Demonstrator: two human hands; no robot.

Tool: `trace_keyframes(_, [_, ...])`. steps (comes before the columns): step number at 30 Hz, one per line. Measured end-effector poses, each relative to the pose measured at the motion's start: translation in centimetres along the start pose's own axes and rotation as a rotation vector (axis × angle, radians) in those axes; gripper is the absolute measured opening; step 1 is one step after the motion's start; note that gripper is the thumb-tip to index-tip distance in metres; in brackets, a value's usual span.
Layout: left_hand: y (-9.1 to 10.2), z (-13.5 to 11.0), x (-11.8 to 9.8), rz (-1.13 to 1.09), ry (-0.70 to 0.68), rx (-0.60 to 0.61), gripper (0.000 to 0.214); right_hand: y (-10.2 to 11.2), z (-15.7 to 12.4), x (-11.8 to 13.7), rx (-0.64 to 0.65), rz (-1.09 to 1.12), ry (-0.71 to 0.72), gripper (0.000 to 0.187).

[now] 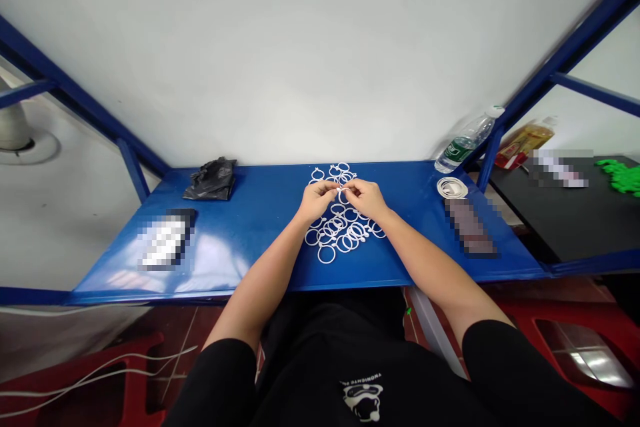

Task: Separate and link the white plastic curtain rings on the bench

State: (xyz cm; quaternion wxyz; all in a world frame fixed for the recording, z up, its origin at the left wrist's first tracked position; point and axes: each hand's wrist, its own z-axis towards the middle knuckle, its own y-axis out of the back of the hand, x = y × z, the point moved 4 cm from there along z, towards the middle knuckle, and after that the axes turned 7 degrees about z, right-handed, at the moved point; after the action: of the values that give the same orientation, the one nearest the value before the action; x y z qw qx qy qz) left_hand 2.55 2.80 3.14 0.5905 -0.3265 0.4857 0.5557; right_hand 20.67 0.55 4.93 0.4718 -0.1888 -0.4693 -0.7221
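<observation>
My left hand point(319, 199) and my right hand point(367, 197) meet above the blue tabletop point(265, 213). Between their fingertips they pinch a thin white ring point(343, 199); its lower loop shows below the fingers, while the gripped part is mostly hidden. Many similar white plastic rings point(356, 232), some with small knobs, lie in a loose heap under and in front of my hands. A few more white rings point(318, 175) sit beyond them, near the wall. Both forearms rest low over the table on either side of the heap.
A crumpled black plastic bag point(211, 179) lies at the back left. At the right stand a tilted water bottle point(463, 147), a coiled white cable point(452, 187) and a pixelated flat item point(471, 228). Another pixelated item point(167, 240) is at left. Blue frame bars point(133, 167) flank the table.
</observation>
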Motion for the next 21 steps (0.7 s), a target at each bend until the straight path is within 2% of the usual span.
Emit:
trace_keyframes(11, [-0.13,-0.28,-0.26,0.002,0.018,0.003,0.028,-0.03,-0.24,0.32,-0.048,-0.136,0.051,0.017])
trace_keyframes(21, [0.21,0.02,0.25,0.013,0.044,-0.027,0.019,-0.69,-0.47,1.02,0.039,-0.125,0.064,0.015])
